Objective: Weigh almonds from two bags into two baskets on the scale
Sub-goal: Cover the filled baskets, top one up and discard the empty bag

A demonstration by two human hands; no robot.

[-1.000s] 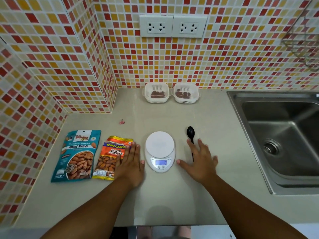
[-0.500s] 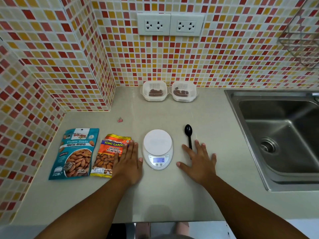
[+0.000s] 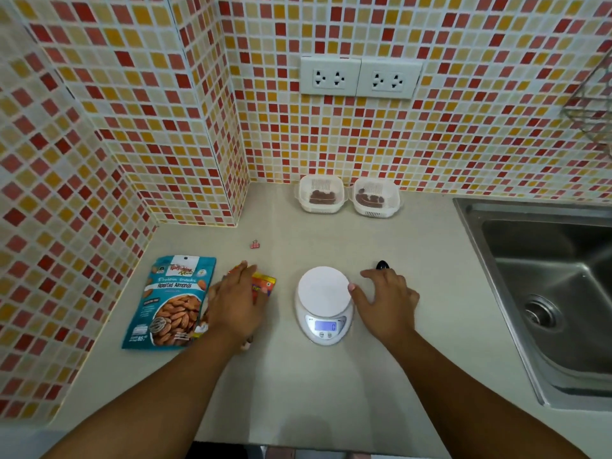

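A white digital scale [image 3: 324,304] was set near the middle of the pale counter [image 3: 298,385], its round platter bare and its lit display toward the near edge; the reading could not be made out. The right hand [image 3: 387,303] was seen just right of the scale, fingers loosely curled and holding nothing, the thumb tip touching or almost touching the platter's rim. Behind that hand only the bowl of a black spoon [image 3: 381,265] was visible. The left hand [image 3: 236,301] was laid over an orange bag [image 3: 263,284] left of the scale, fingers fairly straight; whether the bag was gripped could not be told, and its print was mostly covered. Further left a teal bag [image 3: 172,303] lay flat, marked "Protein snacks" and "Roasted Almonds" above a picture of almonds, with "85" near its lower corner.

Against the far wall two white slotted baskets [image 3: 321,195] [image 3: 376,198] stood side by side, each with dark brown nuts inside. Open counter was left between them and the scale, broken only by a small pink clip [image 3: 255,244]. A wide bare strip was also left along the near edge.

To the right a steel sink [image 3: 546,293] was sunk into the counter. The walls were covered in red, orange and cream mosaic tile [image 3: 132,111], a corner jutting out at the left, and a double white socket [image 3: 359,77] was fixed above the baskets.
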